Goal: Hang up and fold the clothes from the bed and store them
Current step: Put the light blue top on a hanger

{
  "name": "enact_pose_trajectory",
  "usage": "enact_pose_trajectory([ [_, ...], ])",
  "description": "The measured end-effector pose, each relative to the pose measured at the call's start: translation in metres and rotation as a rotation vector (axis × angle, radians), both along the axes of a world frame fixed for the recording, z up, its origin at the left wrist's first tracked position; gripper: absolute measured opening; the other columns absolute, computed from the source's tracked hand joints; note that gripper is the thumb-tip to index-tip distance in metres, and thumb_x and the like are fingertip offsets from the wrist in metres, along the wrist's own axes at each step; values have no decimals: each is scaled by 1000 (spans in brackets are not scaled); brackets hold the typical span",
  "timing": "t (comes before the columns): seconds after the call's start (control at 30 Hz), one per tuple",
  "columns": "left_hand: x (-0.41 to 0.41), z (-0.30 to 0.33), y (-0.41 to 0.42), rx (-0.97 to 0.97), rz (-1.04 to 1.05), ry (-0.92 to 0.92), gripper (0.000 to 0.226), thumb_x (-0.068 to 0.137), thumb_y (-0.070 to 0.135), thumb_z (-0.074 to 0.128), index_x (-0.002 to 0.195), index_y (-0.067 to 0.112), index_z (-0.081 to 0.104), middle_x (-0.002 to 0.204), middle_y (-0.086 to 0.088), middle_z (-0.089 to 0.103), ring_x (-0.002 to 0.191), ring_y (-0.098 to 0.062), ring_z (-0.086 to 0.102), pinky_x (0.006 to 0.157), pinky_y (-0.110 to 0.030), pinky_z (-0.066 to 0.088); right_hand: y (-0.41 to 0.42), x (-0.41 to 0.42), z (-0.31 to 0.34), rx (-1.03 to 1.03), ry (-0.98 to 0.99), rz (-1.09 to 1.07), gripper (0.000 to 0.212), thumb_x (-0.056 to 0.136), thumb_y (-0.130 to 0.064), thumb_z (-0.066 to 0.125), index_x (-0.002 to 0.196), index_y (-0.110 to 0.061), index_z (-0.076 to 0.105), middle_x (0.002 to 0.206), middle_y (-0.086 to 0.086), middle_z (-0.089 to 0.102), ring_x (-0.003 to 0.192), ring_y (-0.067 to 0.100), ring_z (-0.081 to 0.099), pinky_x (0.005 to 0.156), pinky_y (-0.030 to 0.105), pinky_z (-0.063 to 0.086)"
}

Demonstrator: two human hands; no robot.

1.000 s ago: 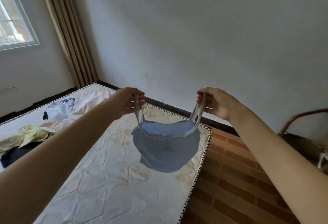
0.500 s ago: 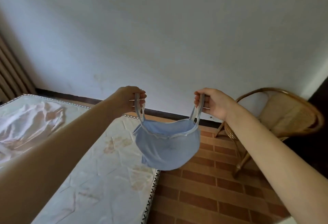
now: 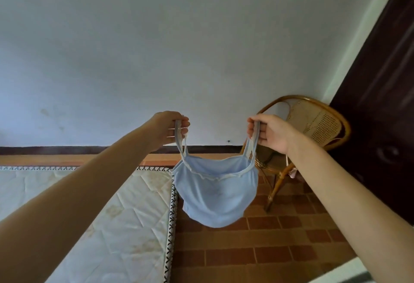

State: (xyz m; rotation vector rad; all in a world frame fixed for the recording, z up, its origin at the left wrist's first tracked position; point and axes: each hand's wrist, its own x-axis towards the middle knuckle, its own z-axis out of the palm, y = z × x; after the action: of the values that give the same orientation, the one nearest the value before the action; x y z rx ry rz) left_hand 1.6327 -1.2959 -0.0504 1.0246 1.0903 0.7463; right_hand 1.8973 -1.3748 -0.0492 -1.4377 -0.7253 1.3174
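I see my left grip point(image 3: 167, 129) and right grip point(image 3: 267, 132) each pinching a strap; the blue top point(image 3: 215, 195) hangs below, seemingly past the bed point(image 3: 134, 211) edge.

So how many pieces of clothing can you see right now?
1: a light blue camisole, held up by its straps between the left hand and right hand, beside the mattress. Others may lie out of view.

No readable text, label, brand, number or sign shows anywhere in this view.
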Motion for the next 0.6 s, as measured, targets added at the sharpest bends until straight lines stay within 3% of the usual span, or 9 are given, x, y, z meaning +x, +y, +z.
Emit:
enact_pose_trajectory([
  [0.2, 32, -4, 75, 0, -122, 19, 19, 97, 13, 50, 87, 5, 65, 67, -1, 69, 57, -14, 65, 68, -29, 54, 53, 17, -2, 14, -35, -65, 14, 97, -17, 56, 93, -9, 66, 76, 2, 67, 72, 14, 66, 76, 30, 52],
  [0.43, 86, -13, 137, 1, -234, 45, 19, 97, 13, 50, 88, 6, 65, 73, -3, 68, 66, -18, 63, 71, -30, 53, 90, 47, -12, 5, 14, -162, 16, 98, -16, 54, 87, -10, 65, 74, 2, 65, 74, 15, 64, 82, 31, 50],
  [0.6, 128, -22, 185, -15, -260, 61, 19, 97, 14, 50, 88, 6, 66, 68, 0, 69, 61, -15, 65, 69, -30, 53, 120, 85, -23, -28, 24, -228, 16, 98, -16, 54, 86, -11, 64, 76, 2, 65, 76, 15, 63, 80, 31, 51],
])
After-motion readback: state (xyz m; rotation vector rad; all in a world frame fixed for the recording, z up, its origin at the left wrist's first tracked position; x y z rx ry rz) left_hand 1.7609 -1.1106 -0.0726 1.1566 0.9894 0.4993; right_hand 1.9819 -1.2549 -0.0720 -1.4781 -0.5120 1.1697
